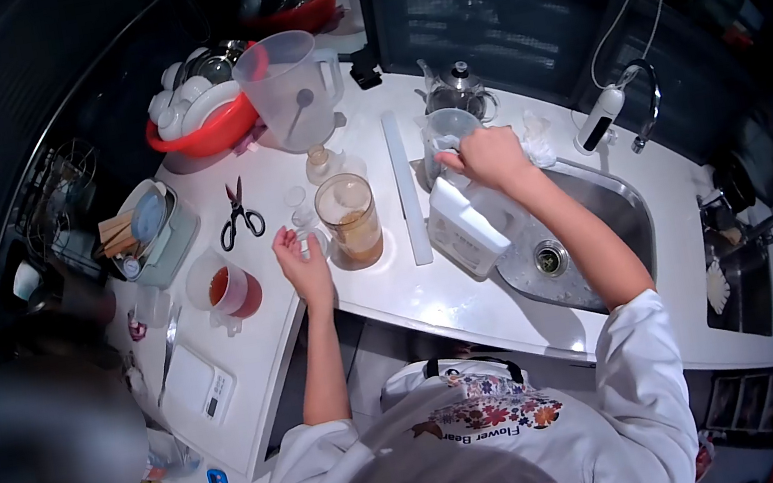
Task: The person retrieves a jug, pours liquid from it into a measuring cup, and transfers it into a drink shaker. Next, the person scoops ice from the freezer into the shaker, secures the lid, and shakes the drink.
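Right of centre, we're likely handling the clear pitcher (451, 122), right hand (493, 158) curled, hold unclear, left hand (305, 262) loosely open; next calls for steadiness.

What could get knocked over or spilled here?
The left hand is close beside the tall glass; a nudge might spill its brownish contents. The right hand is close to the white container beside the sink, so a bump might tip that over.
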`<state>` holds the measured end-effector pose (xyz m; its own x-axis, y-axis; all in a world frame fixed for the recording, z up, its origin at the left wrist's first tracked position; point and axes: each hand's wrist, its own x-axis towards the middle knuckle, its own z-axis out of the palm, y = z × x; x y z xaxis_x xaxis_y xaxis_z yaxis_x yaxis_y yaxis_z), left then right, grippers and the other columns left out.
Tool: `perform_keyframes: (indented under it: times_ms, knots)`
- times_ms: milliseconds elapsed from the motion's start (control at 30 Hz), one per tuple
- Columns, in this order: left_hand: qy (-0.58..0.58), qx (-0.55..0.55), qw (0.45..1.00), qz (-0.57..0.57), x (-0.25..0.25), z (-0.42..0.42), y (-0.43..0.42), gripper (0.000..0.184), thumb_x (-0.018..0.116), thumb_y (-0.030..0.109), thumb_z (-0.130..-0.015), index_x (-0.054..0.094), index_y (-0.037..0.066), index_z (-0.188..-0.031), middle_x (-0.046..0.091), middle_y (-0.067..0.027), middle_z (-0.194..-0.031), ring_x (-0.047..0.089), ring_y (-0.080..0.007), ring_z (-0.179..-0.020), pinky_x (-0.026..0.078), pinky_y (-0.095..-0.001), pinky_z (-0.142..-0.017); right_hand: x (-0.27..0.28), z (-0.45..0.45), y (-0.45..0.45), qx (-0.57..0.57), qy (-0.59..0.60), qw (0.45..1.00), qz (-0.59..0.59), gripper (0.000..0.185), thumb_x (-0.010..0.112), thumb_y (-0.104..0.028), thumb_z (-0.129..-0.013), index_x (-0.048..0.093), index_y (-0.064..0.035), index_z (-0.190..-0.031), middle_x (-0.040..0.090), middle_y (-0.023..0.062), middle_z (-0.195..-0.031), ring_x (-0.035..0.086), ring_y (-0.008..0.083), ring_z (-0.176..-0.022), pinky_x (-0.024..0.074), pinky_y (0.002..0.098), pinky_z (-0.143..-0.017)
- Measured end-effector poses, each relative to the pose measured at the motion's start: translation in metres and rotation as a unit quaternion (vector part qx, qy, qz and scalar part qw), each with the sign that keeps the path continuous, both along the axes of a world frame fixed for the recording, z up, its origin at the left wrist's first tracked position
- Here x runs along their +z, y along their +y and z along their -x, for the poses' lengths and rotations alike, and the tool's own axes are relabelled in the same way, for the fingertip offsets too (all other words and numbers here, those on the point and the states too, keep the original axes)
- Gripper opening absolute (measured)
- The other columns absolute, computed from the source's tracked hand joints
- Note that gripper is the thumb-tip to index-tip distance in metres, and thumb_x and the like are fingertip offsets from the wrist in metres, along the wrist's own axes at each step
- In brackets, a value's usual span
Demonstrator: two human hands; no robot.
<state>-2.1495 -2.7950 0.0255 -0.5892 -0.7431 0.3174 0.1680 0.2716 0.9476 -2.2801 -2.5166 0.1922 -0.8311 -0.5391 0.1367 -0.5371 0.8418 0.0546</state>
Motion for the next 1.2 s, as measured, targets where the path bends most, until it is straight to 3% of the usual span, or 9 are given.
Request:
perform_keyframes:
  times_ms: [100, 133, 267, 467, 667, 767, 800, 900, 1200]
  knots:
    - [0.001, -0.039, 0.999, -0.006, -0.007, -0.015, 0.010, 0.049, 0.060, 0.000, -0.088, 0.039, -0.002, -0.132, 0.048, -0.0171, -0.124, 0.050, -0.0235, -0.119, 0.037, -0.0357, -0.107, 0.007, -0.006, 0.004, 0.012, -0.059, 0.998, 0.005, 0.046, 0.061, -0.048, -0.086, 0.069, -0.0027, -0.082, 0.068, 0.0158, -0.077, 0.067, 0.0352, -0.073, 0.0536, 0.0454, -0.068]
    - [0.014, -0.058, 0.998, -0.020, -0.003, -0.020, 0.016, 0.050, 0.058, -0.003, -0.087, 0.039, -0.002, -0.132, 0.048, -0.0172, -0.125, 0.048, -0.0242, -0.122, 0.036, -0.0365, -0.108, 0.000, -0.006, 0.012, 0.091, -0.055, 0.990, 0.088, 0.040, 0.064, -0.040, -0.085, 0.064, -0.0023, -0.099, 0.067, 0.0176, -0.091, 0.067, 0.0344, -0.085, 0.0537, 0.0451, -0.073]
    - [0.007, -0.081, 0.997, 0.014, -0.001, -0.028, 0.034, 0.054, 0.057, -0.006, -0.084, 0.036, -0.003, -0.134, 0.047, -0.0171, -0.128, 0.047, -0.0259, -0.125, 0.034, -0.0377, -0.110, 0.007, -0.004, 0.013, 0.127, -0.104, 0.986, 0.037, 0.033, 0.070, -0.018, -0.078, 0.058, -0.0013, -0.104, 0.064, 0.0175, -0.096, 0.065, 0.0345, -0.092, 0.0533, 0.0456, -0.078]
    - [-0.015, -0.037, 0.999, -0.005, -0.012, -0.037, 0.067, 0.049, 0.060, -0.003, -0.083, 0.041, -0.002, -0.129, 0.049, -0.0168, -0.126, 0.052, -0.0249, -0.114, 0.042, -0.0366, -0.100, -0.011, -0.004, 0.009, 0.095, -0.070, 0.993, 0.030, 0.029, 0.070, -0.022, -0.081, 0.055, -0.0021, -0.097, 0.060, 0.0174, -0.098, 0.064, 0.0376, -0.085, 0.0514, 0.0467, -0.074]
    - [-0.045, -0.029, 0.999, -0.007, -0.024, -0.043, 0.080, 0.056, 0.067, -0.001, -0.080, 0.040, -0.003, -0.129, 0.047, -0.0188, -0.126, 0.052, -0.0255, -0.112, 0.044, -0.0362, -0.097, -0.043, -0.040, 0.022, 0.065, 0.076, 0.963, 0.251, 0.059, 0.069, -0.029, -0.083, 0.047, 0.0004, -0.128, 0.060, 0.0179, -0.103, 0.063, 0.0337, -0.087, 0.0506, 0.0438, -0.076]
    - [-0.022, -0.044, 0.998, 0.026, -0.025, -0.036, 0.081, 0.073, 0.074, 0.002, -0.075, 0.032, -0.003, -0.135, 0.041, -0.0222, -0.133, 0.048, -0.0297, -0.121, 0.041, -0.0381, -0.102, -0.041, -0.066, 0.027, -0.058, 0.046, 0.959, 0.274, 0.068, 0.069, -0.029, -0.083, 0.040, 0.0009, -0.137, 0.060, 0.0172, -0.107, 0.062, 0.0316, -0.092, 0.0496, 0.0411, -0.077]
    - [-0.009, -0.050, 0.998, 0.044, -0.023, -0.030, 0.079, 0.080, 0.076, 0.004, -0.074, 0.029, -0.003, -0.138, 0.038, -0.0234, -0.136, 0.045, -0.0313, -0.124, 0.039, -0.0390, -0.103, -0.036, -0.075, 0.027, -0.077, 0.019, 0.953, 0.293, 0.057, 0.068, -0.026, -0.083, 0.048, 0.0000, -0.129, 0.062, 0.0207, -0.103, 0.062, 0.0374, -0.094, 0.0500, 0.0457, -0.078]
    - [-0.075, -0.042, 0.993, 0.084, 0.000, -0.015, 0.077, 0.098, 0.082, 0.010, -0.069, 0.019, -0.002, -0.144, 0.031, -0.0252, -0.142, 0.037, -0.0350, -0.133, 0.032, -0.0410, -0.109, -0.052, -0.080, 0.032, -0.115, -0.037, 0.944, 0.306, 0.042, 0.065, -0.025, -0.086, 0.058, -0.0006, -0.120, 0.066, 0.0211, -0.091, 0.066, 0.0356, -0.079, 0.0502, 0.0426, -0.068]
    - [-0.059, -0.050, 0.996, 0.050, 0.024, 0.015, 0.072, 0.107, 0.086, 0.016, -0.064, 0.017, -0.002, -0.144, 0.038, -0.0247, -0.140, 0.040, -0.0351, -0.130, 0.034, -0.0403, -0.109, -0.060, -0.073, 0.048, 0.009, -0.020, 0.931, 0.363, 0.030, 0.066, -0.024, -0.086, 0.065, -0.0027, -0.107, 0.067, 0.0199, -0.087, 0.066, 0.0367, -0.075, 0.0514, 0.0434, -0.067]
